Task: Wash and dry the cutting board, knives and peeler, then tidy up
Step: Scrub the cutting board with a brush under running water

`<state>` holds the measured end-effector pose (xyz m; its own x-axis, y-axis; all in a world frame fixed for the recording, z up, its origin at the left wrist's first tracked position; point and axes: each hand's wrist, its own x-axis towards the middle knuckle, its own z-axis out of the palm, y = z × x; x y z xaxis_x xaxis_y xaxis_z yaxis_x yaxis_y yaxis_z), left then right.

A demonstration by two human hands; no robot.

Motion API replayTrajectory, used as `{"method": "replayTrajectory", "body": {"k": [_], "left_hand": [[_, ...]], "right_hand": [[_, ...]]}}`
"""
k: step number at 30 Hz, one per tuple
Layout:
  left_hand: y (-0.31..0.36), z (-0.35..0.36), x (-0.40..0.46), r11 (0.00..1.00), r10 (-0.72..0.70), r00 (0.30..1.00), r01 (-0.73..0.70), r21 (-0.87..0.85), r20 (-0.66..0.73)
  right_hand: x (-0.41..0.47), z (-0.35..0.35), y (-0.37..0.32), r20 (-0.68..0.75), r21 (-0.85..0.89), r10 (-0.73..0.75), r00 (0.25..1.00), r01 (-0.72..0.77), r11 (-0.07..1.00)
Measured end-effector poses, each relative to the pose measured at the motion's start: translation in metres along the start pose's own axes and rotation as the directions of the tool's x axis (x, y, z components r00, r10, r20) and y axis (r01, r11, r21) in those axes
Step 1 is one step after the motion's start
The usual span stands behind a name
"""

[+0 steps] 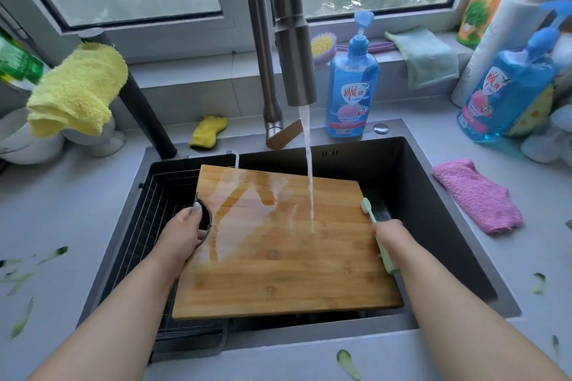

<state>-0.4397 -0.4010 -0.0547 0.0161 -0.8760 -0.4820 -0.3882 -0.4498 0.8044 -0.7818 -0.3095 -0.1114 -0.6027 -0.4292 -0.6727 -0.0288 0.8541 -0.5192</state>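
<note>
**Two hands on a wet board under the tap**

Two hands held the cutting board point(288, 244) over the dark sink point(433, 195). The left hand point(182, 235) gripped the board's 9 o'clock edge, its thumb curled over the round handle hole. The right hand point(393, 241) was closed round a pale green brush point(376, 226) at the board's 3 o'clock edge, bristle end pointing toward 12 o'clock and touching the board's corner.

The board lay tilted across the sink, its far half shining wet. Water from the faucet point(291, 40) fell onto it a little toward 1 o'clock of its middle. A wire rack point(148, 219) sat in the sink at 9 o'clock, partly under the board.

Outward on the grey counter point(464, 272), a pink cloth point(476, 195) lay at 3 o'clock, a blue soap bottle point(353, 86) stood at 1 o'clock, a yellow sponge point(208, 130) at 11 o'clock, and a yellow towel point(74, 90) hung at 10 o'clock. Green peelings point(348, 363) were scattered near both forearms.
</note>
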Motion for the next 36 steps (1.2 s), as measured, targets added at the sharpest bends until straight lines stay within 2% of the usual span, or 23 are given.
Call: {"method": "replayTrajectory", "body": {"k": [2,5,8,9,11,13,16,20,23,25,30,33,36], "left_hand": [[-0.003,-0.003,-0.001,0.996,0.041,0.997,-0.035,0.083,-0.072],[-0.004,-0.006,0.0,0.993,0.042,0.995,-0.032,0.117,-0.085],[-0.002,-0.007,-0.002,0.994,0.035,0.997,-0.028,0.109,-0.062],[-0.002,-0.007,-0.002,0.994,0.041,0.998,-0.035,0.107,-0.054],[-0.002,-0.007,-0.003,0.994,0.051,0.998,-0.047,0.103,-0.041],[-0.003,-0.008,-0.003,0.993,0.055,0.998,-0.051,0.105,-0.036],[-0.003,-0.009,-0.002,0.994,0.053,0.998,-0.05,0.095,-0.036],[-0.003,-0.008,-0.002,0.997,0.053,0.998,-0.051,0.06,-0.035],[-0.001,-0.007,-0.004,0.997,0.065,0.997,-0.063,0.036,-0.035],[0.0,-0.006,-0.005,0.996,0.072,0.996,-0.069,0.049,-0.044],[0.0,-0.007,-0.007,0.99,0.086,0.995,-0.08,0.115,-0.048],[0.0,-0.006,-0.008,0.991,0.084,0.996,-0.079,0.109,-0.043],[0.0,-0.007,-0.008,0.99,0.086,0.995,-0.081,0.116,-0.041]], "right_hand": [[-0.001,0.008,0.002,0.004,-0.021,-0.004,1.0,0.004,1.0],[0.0,0.019,0.006,0.01,-0.056,-0.053,0.999,0.053,0.997],[-0.008,0.03,0.01,-0.083,-0.22,-0.195,0.977,0.173,0.96],[-0.015,0.036,0.009,-0.151,-0.306,-0.267,0.952,0.212,0.928],[-0.037,0.052,0.002,-0.222,-0.374,-0.414,0.883,0.315,0.872],[-0.063,0.077,-0.008,-0.159,-0.381,-0.544,0.824,0.457,0.804],[-0.097,0.119,-0.025,0.02,-0.324,-0.679,0.734,0.647,0.69],[-0.124,0.159,-0.072,0.208,-0.181,-0.763,0.611,0.791,0.584],[-0.129,0.174,-0.107,0.291,-0.22,-0.795,0.532,0.846,0.485],[-0.115,0.175,-0.115,0.254,-0.238,-0.794,0.553,0.831,0.503],[-0.058,0.13,-0.081,-0.007,-0.121,-0.612,0.791,0.607,0.785],[-0.026,0.087,-0.051,-0.155,-0.263,-0.506,0.849,0.458,0.849],[-0.007,0.049,-0.023,-0.297,-0.26,-0.293,0.909,0.218,0.941]]}}
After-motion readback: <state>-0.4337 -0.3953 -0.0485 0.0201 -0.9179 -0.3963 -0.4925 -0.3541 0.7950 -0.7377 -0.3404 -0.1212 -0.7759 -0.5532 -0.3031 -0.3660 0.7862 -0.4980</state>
